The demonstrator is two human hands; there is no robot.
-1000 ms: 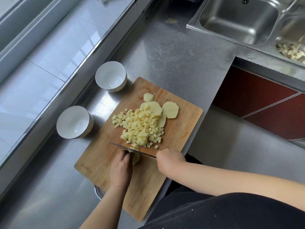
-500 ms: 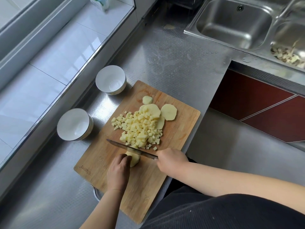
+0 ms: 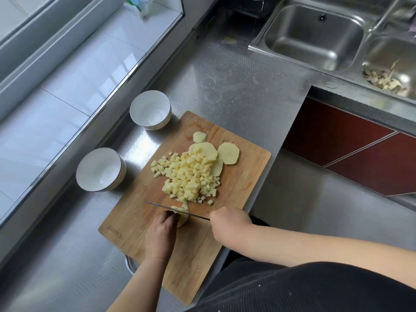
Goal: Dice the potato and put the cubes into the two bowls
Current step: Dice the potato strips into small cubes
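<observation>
Two white bowls stand empty on the steel desk (image 3: 236,91) left of the chopping board (image 3: 202,255): the near bowl (image 3: 100,169) and the far bowl (image 3: 150,110); the heap of potato cubes (image 3: 190,176) lies mid-board, with round slices (image 3: 228,153) at its far edge; the left hand (image 3: 160,235) presses fingertips down on a potato piece (image 3: 181,218) near the board's front; the knife (image 3: 175,210) crosses that piece; the right hand (image 3: 229,224) is closed around the knife handle; further right, a sink (image 3: 313,37), and beside it a basin holding peelings (image 3: 387,77).
</observation>
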